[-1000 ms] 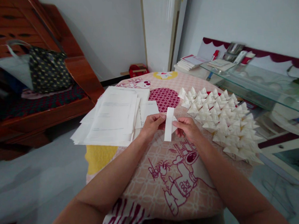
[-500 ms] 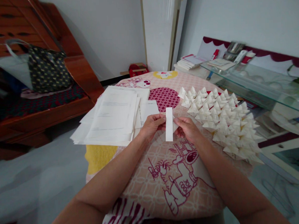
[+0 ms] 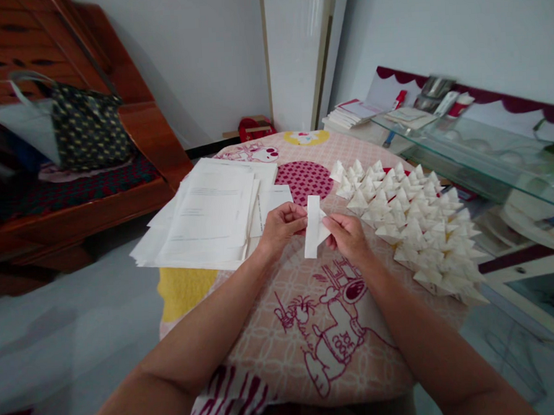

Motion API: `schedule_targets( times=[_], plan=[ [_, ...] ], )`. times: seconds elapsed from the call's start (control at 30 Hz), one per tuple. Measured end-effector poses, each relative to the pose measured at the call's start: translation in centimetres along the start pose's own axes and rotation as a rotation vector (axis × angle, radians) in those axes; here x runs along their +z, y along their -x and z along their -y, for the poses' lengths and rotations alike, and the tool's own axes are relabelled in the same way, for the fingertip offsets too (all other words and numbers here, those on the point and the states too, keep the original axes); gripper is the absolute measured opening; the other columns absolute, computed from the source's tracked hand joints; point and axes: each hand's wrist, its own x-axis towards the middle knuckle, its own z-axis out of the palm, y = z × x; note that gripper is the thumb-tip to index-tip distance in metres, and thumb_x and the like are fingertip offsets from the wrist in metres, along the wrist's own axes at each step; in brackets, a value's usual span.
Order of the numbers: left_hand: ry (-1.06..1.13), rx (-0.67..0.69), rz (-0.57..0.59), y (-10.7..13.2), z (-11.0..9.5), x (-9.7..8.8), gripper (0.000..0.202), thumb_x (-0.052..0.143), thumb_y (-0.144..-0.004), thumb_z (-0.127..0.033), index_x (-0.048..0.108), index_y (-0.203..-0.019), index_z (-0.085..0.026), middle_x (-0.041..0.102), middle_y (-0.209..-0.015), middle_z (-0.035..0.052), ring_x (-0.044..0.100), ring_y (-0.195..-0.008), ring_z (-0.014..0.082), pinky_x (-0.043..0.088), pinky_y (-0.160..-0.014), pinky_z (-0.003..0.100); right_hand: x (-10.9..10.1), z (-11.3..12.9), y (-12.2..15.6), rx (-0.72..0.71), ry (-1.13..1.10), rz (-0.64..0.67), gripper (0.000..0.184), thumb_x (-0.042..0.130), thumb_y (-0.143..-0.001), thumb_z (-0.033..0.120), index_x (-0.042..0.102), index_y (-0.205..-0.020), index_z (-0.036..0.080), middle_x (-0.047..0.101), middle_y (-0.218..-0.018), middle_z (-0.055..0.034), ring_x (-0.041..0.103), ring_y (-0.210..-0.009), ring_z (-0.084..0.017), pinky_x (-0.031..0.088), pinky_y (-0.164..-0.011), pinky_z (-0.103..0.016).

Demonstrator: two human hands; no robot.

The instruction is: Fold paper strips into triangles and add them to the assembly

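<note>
A folded piece of white paper (image 3: 312, 227), with a long flat band and a small triangular point on its right side, is held upright above the cloth-covered table. My right hand (image 3: 347, 233) pinches the triangular side between thumb and fingers. My left hand (image 3: 285, 227) has its thumb and forefinger at the paper's left edge, fingers curled. Left of my hands lies a stack of printed white sheets (image 3: 212, 211). To the right stand rows of pointed folded-paper pieces (image 3: 407, 219), set close together.
A patterned cloth with stitched cartoon figures (image 3: 340, 340) covers the round table. A glass-topped table (image 3: 478, 153) with papers and small items is at the right. On the left, a wooden bench (image 3: 148, 146) holds a dark patterned bag (image 3: 89, 127).
The folded paper has tilted slightly and moved up a little, and more of its triangular side shows. My left fingers have lifted slightly and arched more.
</note>
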Motion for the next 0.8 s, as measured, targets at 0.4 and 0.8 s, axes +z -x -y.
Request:
schedule_targets(
  times=[0.4, 0.8],
  plan=[
    [-0.072, -0.021, 0.109, 0.1, -0.8, 0.0, 0.030, 0.082, -0.072, -0.040, 0.067, -0.076, -0.014, 0.068, -0.073, 0.0014, 0.061, -0.067, 0.0118, 0.052, -0.070, 0.026, 0.1, 1.1, 0.8, -0.224, 0.305, -0.063, 0.045, 0.057, -0.092, 0.048, 0.047, -0.056, 0.023, 0.048, -0.049, 0.0010, 0.042, -0.051, -0.013, 0.035, -0.054, -0.029],
    [-0.132, -0.037, 0.333, 0.4, -0.4, 0.1, 0.036, 0.083, -0.074, -0.048, 0.070, -0.082, -0.015, 0.066, -0.079, 0.0030, 0.056, -0.071, 0.0126, 0.046, -0.070, 0.025, -1.1, 1.7, 0.1, -0.043, -0.290, 0.044, 0.030, 0.072, -0.079, 0.044, 0.077, -0.099, 0.023, 0.076, -0.103, -0.0058, 0.068, -0.098, -0.022, 0.053, -0.090, -0.037]
  ],
)
